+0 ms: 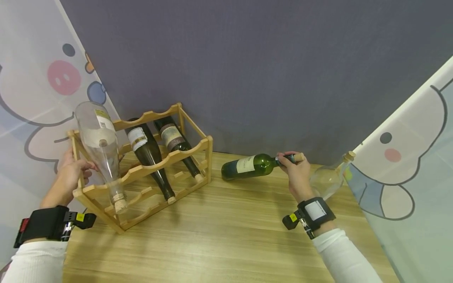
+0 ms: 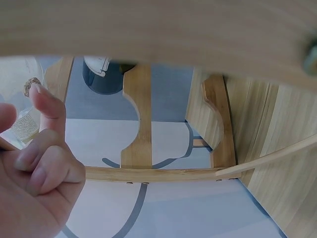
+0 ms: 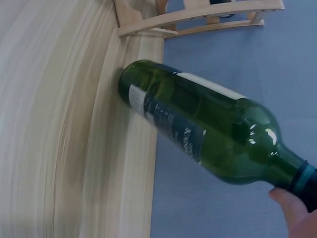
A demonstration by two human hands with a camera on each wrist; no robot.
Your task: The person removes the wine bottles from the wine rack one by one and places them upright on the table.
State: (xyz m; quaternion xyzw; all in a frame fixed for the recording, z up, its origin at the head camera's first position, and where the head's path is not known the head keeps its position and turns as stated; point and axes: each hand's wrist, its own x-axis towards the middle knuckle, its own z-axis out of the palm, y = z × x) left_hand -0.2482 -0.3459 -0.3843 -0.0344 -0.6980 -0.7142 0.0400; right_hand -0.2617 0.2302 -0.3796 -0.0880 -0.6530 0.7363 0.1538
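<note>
My right hand (image 1: 296, 173) holds a green wine bottle (image 1: 260, 165) by its dark neck, near the cork. The bottle lies nearly level, its base to the left; whether that base touches the table cannot be told. At the left, my left hand (image 1: 72, 173) grips the end of a wooden wine rack (image 1: 209, 157), fingers curled in the left wrist view. Beside it a large clear bottle (image 1: 100, 137) rests on the rack, corked neck sloping toward me. A dark bottle with a white label (image 1: 148, 151) and another with a beige label (image 1: 173, 137) lie in neighbouring slots.
Another clear corked bottle (image 1: 329, 179) is on the table's right side, partly hidden by my right hand and wrist. The wood-grain table (image 1: 219, 236) meets a grey back wall (image 1: 247, 78). Cartoon-printed panels (image 1: 400, 157) border both sides.
</note>
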